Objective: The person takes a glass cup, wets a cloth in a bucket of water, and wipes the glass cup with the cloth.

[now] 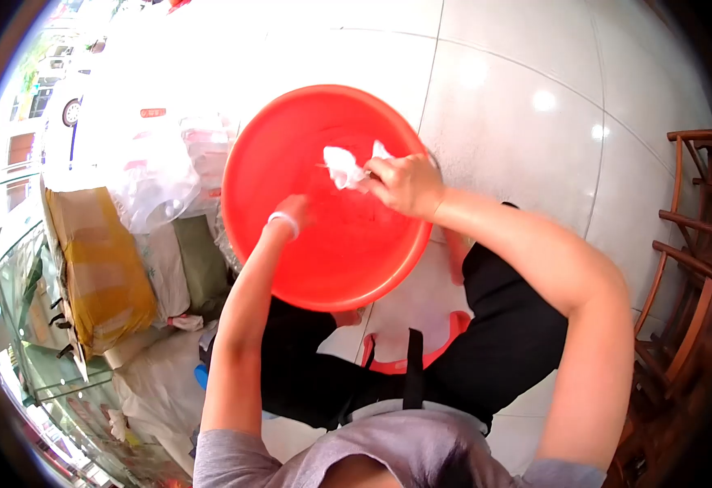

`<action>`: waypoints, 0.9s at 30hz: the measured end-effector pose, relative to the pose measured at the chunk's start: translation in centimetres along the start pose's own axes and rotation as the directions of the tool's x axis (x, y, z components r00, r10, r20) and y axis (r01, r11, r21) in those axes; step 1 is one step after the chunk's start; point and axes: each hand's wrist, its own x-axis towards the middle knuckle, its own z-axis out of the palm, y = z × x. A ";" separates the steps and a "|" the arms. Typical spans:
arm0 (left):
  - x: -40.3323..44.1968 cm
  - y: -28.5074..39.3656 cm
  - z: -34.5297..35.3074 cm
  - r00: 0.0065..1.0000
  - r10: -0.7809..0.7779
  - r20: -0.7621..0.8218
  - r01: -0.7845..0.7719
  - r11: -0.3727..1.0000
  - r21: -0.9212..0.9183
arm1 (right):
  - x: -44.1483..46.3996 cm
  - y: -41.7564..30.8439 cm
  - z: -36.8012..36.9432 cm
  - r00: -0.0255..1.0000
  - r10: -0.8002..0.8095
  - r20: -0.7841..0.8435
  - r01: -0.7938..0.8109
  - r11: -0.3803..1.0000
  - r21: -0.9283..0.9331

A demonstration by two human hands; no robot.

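A large round red plastic basin stands in front of my knees, its inside facing up at me. Over its right side, my right hand pinches a crumpled white piece of cloth or tissue between thumb and fingers. The white piece hangs out to the left of the fingertips, with a small tip showing above them. My left hand is inside the basin on the left, a white band around its wrist. Its fingers are smeared and blend into the red, so I cannot make out whether it holds anything.
At the left are a taped cardboard box, white plastic bags, sacks and a glass case. Brown wooden chairs line the right side. A red stool shows between my legs, on a pale tiled floor.
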 end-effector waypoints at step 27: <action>-2.7 2.2 -4.5 0.864 -0.336 0.375 0.345 -0.149 -0.927 | -0.1 0.3 0.6 1.000 -0.006 0.024 0.006 1.000 0.004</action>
